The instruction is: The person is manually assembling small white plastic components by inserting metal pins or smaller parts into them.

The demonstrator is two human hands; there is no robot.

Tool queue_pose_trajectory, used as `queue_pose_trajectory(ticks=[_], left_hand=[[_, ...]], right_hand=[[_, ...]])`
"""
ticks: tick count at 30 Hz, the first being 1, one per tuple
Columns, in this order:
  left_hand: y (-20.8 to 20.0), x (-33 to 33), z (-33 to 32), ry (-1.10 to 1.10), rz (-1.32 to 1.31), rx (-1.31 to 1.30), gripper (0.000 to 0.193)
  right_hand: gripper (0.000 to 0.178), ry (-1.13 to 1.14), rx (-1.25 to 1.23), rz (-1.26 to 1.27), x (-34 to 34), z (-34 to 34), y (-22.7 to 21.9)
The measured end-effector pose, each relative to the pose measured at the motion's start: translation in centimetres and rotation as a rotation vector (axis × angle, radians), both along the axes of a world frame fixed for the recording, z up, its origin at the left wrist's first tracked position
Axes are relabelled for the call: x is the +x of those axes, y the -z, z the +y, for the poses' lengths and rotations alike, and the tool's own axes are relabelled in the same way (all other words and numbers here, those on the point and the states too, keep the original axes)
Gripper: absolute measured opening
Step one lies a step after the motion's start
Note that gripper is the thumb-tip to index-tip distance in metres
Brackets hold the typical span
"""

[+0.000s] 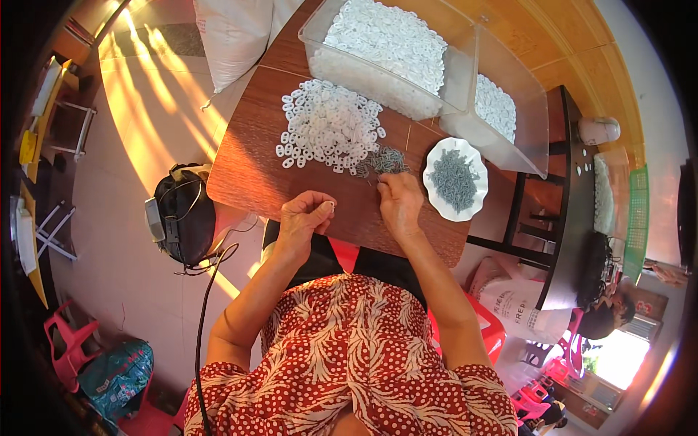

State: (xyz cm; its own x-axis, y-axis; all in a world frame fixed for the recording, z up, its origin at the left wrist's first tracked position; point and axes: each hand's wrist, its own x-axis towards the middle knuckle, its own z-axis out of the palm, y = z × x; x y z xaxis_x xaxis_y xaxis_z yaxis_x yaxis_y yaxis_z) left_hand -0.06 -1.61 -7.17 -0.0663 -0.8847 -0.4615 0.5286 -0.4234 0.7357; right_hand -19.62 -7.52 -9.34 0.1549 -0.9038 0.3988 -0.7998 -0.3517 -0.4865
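Observation:
My left hand is closed just above the table's near edge, thumb and forefinger pinched on a small white plastic piece that barely shows at the fingertips. My right hand reaches the near side of a small heap of grey screws. Its fingers are drawn together, and whatever they grip is too small or hidden to make out. Beyond my hands lies a loose pile of white oval plastic pieces with holes. To the right, a white scalloped plate holds many more grey screws.
Two clear plastic bins full of white pieces stand at the back of the brown wooden table. A black bag sits left of the table, with a cable hanging nearby. A white sack stands behind; a dark side table is at right.

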Motion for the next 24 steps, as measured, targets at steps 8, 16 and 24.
queue_pose_trajectory(ticks=[8, 16, 24], left_hand=[[0.7, 0.0, 0.0, -0.01, -0.009, 0.033, 0.008], [0.7, -0.3, -0.2, -0.029, 0.004, 0.076, 0.009], [0.6, -0.6, -0.4, -0.023, 0.073, 0.121, 0.01]], right_hand=[[0.017, -0.012, 0.009, -0.038, 0.5, 0.9, -0.2], [0.014, -0.165, -0.012, 0.115, 2.0, 0.7, 1.4], [0.011, -0.182, 0.061, 0.059, 2.1, 1.0, 0.0]])
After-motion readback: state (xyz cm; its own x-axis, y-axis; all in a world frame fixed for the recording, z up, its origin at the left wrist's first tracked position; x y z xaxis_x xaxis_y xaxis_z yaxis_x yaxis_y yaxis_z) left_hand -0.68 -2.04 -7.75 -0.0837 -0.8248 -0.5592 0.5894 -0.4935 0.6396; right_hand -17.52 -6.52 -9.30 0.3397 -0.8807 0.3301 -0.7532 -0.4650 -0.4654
